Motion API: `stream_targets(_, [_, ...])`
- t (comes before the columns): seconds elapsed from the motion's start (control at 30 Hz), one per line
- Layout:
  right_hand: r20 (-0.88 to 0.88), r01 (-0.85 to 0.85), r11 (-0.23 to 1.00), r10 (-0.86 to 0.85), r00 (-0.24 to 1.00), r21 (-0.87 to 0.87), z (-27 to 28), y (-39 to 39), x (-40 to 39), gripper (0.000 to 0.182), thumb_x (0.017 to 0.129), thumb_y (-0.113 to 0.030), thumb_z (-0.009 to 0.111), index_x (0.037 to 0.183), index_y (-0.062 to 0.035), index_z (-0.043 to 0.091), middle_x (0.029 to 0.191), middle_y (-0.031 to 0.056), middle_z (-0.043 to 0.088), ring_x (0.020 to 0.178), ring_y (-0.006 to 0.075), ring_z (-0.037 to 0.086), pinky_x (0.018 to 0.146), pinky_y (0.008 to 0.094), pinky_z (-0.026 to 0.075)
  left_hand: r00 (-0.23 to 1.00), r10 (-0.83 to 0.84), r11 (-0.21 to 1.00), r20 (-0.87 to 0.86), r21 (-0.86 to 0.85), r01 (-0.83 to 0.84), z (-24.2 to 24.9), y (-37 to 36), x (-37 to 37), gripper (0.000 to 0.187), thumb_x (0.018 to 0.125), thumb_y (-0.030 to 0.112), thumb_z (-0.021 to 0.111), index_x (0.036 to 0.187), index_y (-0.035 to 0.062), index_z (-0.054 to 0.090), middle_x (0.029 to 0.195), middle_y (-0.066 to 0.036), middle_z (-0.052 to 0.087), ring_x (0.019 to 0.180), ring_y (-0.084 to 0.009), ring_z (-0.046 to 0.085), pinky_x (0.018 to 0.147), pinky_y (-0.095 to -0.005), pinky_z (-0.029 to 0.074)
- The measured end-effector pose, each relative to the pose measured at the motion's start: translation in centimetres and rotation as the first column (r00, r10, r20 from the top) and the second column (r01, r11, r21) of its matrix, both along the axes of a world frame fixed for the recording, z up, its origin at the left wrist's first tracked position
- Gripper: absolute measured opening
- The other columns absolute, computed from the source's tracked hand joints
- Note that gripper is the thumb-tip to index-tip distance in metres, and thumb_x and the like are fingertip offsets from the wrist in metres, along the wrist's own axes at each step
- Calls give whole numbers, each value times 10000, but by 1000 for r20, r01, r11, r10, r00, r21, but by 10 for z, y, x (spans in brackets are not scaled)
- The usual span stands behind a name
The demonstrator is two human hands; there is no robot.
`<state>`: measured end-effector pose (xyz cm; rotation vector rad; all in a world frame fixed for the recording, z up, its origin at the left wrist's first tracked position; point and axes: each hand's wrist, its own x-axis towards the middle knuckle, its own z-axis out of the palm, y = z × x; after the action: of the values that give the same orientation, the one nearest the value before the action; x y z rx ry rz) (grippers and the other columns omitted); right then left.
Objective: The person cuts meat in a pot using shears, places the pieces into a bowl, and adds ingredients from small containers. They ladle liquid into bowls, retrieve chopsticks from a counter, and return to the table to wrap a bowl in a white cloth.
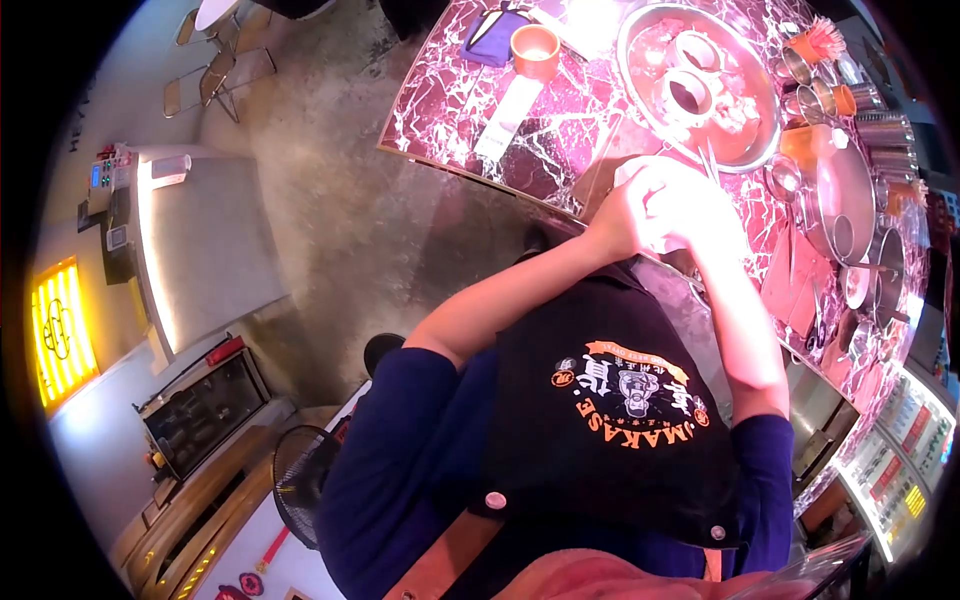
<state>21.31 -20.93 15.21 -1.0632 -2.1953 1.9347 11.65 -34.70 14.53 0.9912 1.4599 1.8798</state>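
At the near edge of the marbled table, my left hand [628, 208] is closed, its fingers curled against my right hand. My right hand [705, 215] is also closed, and strong light washes out most of it. What they grip between them I cannot tell in the glare. Just beyond the hands stands a large round metal basin [772, 130] of reddish, wet-looking pieces [735, 115]. Two round containers sit inside the basin: a dark-filled one [688, 92] and a smaller one [698, 50] behind it. A thin pointed thing [709, 160] shows at the basin's near rim.
On the marbled table [440, 110] lie a purple pouch [492, 40], an orange-brown cup [535, 48] and a white strip [508, 120]. Metal containers [885, 130], a bundle of reddish sticks [825, 40] and a large round pan [840, 185] crowd the right. A fan [300, 475] stands behind me.
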Motion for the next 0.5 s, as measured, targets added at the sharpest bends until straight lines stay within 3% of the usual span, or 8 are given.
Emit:
stream_targets(0.03, [113,-242,784,217,970,572,-8,-3,9,422,833,-228,610,1171,21,570,1127,228,628,1076,348,602,951,410,463,958,85,990,-272,-84,-112,6,-8,0,334,834,50,651,1146,-8,547,1105,-132,589,1068,-165,567,880,-304,489])
stream_targets(0.07, [330,-407,228,312,891,885,-5,-9,16,486,824,-218,645,1237,13,531,1144,235,616,1095,361,587,973,418,448,958,81,990,-276,-89,-109,-2,-14,2,334,834,50,651,1146,-8,547,1105,-132,589,1068,-165,567,880,-304,489])
stream_targets(0.13, [216,-243,171,163,963,955,32,-23,42,527,794,-200,687,1259,-11,528,1147,221,613,1100,359,581,977,415,443,998,51,982,-47,-179,-59,-26,-28,9,396,803,94,691,1156,-2,536,1046,-145,568,1052,-232,563,892,-342,474])
stream_targets(0.17, [82,-83,77,21,996,994,46,-25,49,576,763,-181,729,1281,-35,524,1149,207,611,1105,357,576,981,412,437,929,82,939,-361,-284,-193,-4,-39,2,430,773,103,711,1150,6,528,980,-146,554,968,-286,565,877,-367,460])
stream_targets(0.27, [88,-13,271,-266,960,962,-1,-8,95,623,786,-220,734,1321,-11,494,1221,236,569,1158,368,536,1002,453,410,919,163,886,-359,-357,-297,-26,-45,1,364,768,102,707,1089,6,564,969,-133,567,927,-277,556,856,-354,452])
stream_targets(0.33, [-75,296,714,-324,943,634,-33,14,119,364,844,-156,702,1165,-23,594,1012,128,654,917,215,626,853,355,486,889,4,824,-459,-502,-263,-25,-46,-6,271,780,105,695,1011,1,600,915,-123,568,898,-263,553,826,-359,460])
stream_targets(0.4, [-222,440,784,-380,898,438,-64,28,136,193,868,-106,668,1032,-9,640,904,75,665,808,133,613,763,294,497,912,87,886,-401,-388,-255,-10,-44,-4,171,802,90,672,931,-8,618,906,-100,589,882,-217,558,808,-335,459])
stream_targets(0.5, [-257,449,819,-376,890,357,-22,18,115,137,893,-100,633,990,-6,659,925,68,668,850,133,611,781,277,485,975,107,954,193,-297,-46,-17,-33,1,206,870,86,629,1051,-12,638,895,-65,616,878,-157,573,776,-292,451])
